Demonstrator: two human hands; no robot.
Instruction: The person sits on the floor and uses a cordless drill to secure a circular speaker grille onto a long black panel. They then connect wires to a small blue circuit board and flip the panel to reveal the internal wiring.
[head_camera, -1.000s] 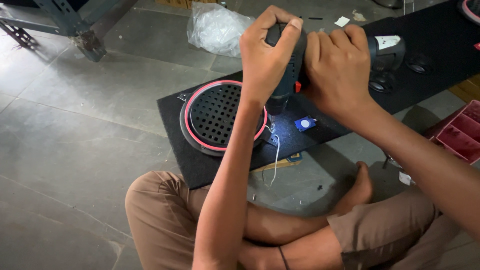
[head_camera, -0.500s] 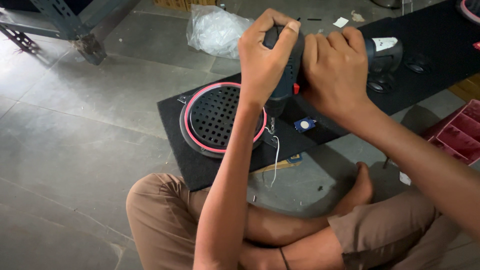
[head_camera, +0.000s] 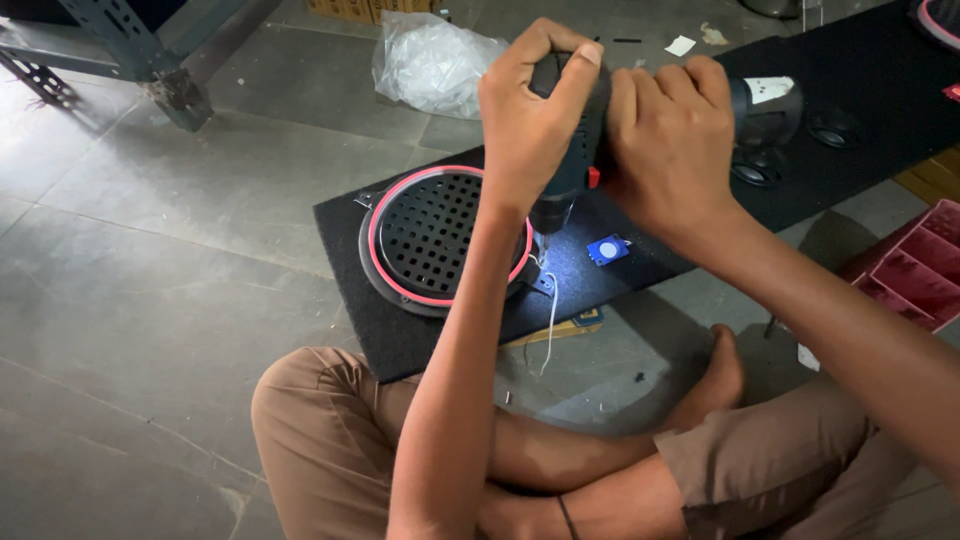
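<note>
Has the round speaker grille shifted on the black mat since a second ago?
No. The round speaker grille sits at the same spot near the black mat's left corner.

Soft, even daylight, sharp picture.
The drill's (head_camera: 570, 150) small lamp casts a bright white patch on the black mat (head_camera: 420, 340) at centre frame.

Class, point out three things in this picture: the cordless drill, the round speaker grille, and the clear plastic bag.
cordless drill (head_camera: 768, 105), head view, on its dark rear end beside the right hand.
round speaker grille (head_camera: 432, 232), head view, on the perforated black centre.
clear plastic bag (head_camera: 432, 62), head view, on its crumpled middle.
</note>
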